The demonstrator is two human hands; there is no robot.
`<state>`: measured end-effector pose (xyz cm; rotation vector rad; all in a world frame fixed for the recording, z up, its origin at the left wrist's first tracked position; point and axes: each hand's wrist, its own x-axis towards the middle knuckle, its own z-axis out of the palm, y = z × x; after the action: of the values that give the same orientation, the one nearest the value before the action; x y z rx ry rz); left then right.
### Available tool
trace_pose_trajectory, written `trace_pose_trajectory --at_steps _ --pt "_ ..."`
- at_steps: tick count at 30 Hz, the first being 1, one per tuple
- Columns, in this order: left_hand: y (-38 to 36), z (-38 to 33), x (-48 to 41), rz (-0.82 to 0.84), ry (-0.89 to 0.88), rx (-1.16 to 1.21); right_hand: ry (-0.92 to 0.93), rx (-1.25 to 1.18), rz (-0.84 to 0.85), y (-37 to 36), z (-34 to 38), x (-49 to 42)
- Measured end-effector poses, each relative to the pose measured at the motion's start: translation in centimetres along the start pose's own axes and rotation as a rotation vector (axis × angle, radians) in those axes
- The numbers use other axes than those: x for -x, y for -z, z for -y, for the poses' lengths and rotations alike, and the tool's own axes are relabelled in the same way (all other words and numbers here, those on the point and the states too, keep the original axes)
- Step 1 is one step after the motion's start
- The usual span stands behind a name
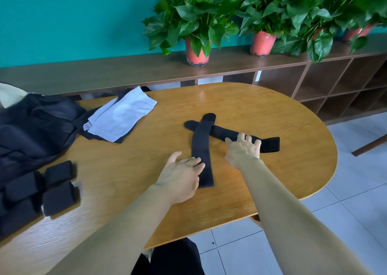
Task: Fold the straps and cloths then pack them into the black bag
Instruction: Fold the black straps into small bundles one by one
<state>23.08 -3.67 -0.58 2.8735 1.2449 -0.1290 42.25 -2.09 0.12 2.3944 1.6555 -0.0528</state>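
Observation:
Two long black straps lie crossed in the middle of the wooden table (272, 111). The upper strap (202, 140) runs from far to near; the lower strap (270, 144) runs left to right. My left hand (181, 176) lies flat with its fingertips on the near part of the upper strap. My right hand (244, 151) rests with spread fingers on the lower strap. A pale blue cloth (121, 114) lies folded over a dark cloth (92, 135) at the left. The black bag (35, 128) sits at the table's left edge.
Several folded black straps (58, 189) lie in a cluster at the near left beside the bag. A low brown shelf (314, 80) with potted plants (196, 32) runs behind the table. White tiled floor (345, 191) lies to the right.

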Motion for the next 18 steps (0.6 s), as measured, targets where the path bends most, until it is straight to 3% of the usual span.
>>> trace_pose_trajectory --at_steps 18 --pt "-0.4 4.7 11.8 0.047 0.143 0.052 -0.070 -0.049 0.011 0.7 5.0 4.3"
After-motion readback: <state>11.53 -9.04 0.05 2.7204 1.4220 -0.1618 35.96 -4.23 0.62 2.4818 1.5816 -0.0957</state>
